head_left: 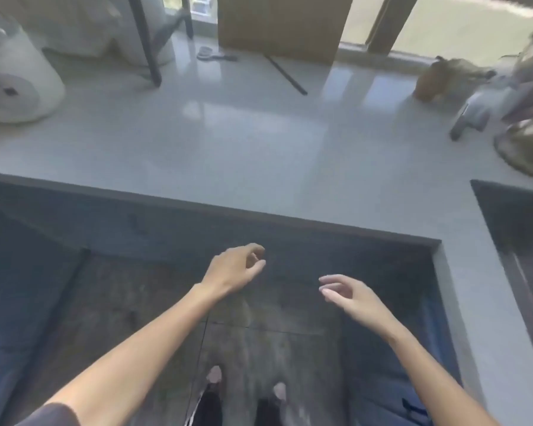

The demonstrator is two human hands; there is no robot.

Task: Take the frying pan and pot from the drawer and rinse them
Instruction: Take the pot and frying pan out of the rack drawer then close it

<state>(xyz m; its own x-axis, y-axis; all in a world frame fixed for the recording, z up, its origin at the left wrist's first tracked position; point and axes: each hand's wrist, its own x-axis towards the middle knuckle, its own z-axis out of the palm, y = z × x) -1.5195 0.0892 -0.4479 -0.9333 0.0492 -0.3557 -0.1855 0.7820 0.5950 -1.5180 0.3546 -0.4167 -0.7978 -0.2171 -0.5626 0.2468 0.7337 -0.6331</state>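
Observation:
Both my hands hang in the air in front of the dark blue cabinet fronts (173, 229) below the grey countertop (243, 139). My left hand (237, 269) has loosely curled fingers and holds nothing. My right hand (345, 295) has relaxed fingers and is also empty. No frying pan or pot shows in the head view, and no drawer stands open. The frame is blurred by motion.
A dark sink (517, 216) is set into the counter at the right edge. A white paper roll (16, 87) stands at the far left. Scissors (211, 54), a black rod (285, 74) and blurred clutter (511, 96) lie on the counter. My feet (216, 375) stand on the tiled floor.

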